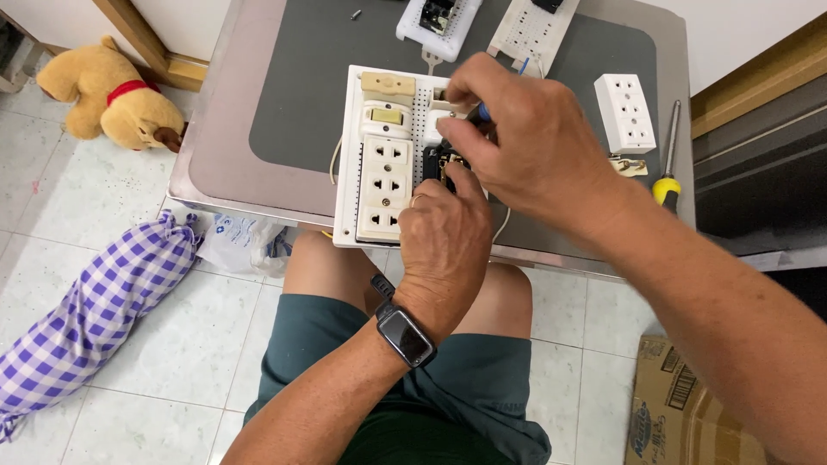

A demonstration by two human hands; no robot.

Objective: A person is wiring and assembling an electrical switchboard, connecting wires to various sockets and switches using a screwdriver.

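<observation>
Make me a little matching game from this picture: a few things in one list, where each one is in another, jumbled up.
Things:
1. stuffed bear
2. yellow-handled screwdriver
3. checked purple bundle
4. wristwatch

Places:
A. on the person's left wrist
B. on the floor tiles, lower left
C. at the table's right edge, beside a white socket block
D. on the floor, upper left, by the table corner

Pairs: 1-D, 2-C, 3-B, 4-A

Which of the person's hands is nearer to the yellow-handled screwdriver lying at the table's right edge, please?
The right hand is nearer; it works over the white electrical board, with the yellow-handled screwdriver off to its right. The left hand sits lower and farther left.
</observation>
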